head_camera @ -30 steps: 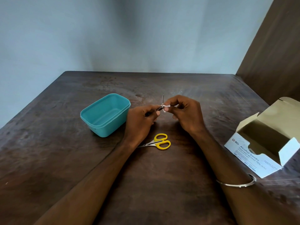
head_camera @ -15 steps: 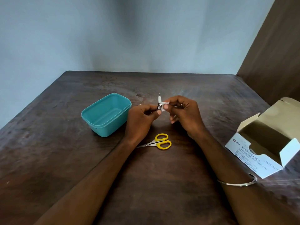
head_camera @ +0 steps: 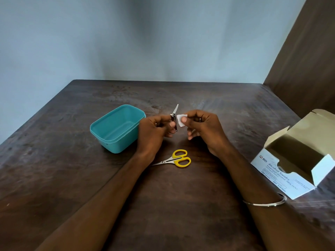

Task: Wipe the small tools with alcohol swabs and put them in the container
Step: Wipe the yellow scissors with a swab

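1. One dark brown wooden table [head_camera: 72, 178], its matt top scuffed with pale streaks, carries everything.
2. One open white cardboard box [head_camera: 282, 171] lies at the table's right edge, flaps up, its brown inside showing. Its printed face reads "BD", "Alcohol Swabs", "Isopropyl Alcohol 70% (v/v)" and "100 Units" (the finer print is too small to read).
3. One teal rectangular plastic container [head_camera: 116, 127] with rounded corners and no lid sits left of centre, just beside the left hand.
4. Two bare hands are raised over the table's middle. The left hand [head_camera: 154, 131] pinches a small silver metal nail clipper between thumb and curled fingers. The right hand [head_camera: 203, 127] pinches a small white square swab between thumb and forefinger, the other fingers curled in. One thin silver metal bangle [head_camera: 266, 203] circles the right forearm.
5. One pair of small yellow-handled steel scissors [head_camera: 174, 160] lies closed on the table, near the wrists.
6. The nail clipper [head_camera: 174, 118] stands nearly upright with its thin lever tilted up.
7. The swab [head_camera: 181, 120] is just beside the clipper's body.
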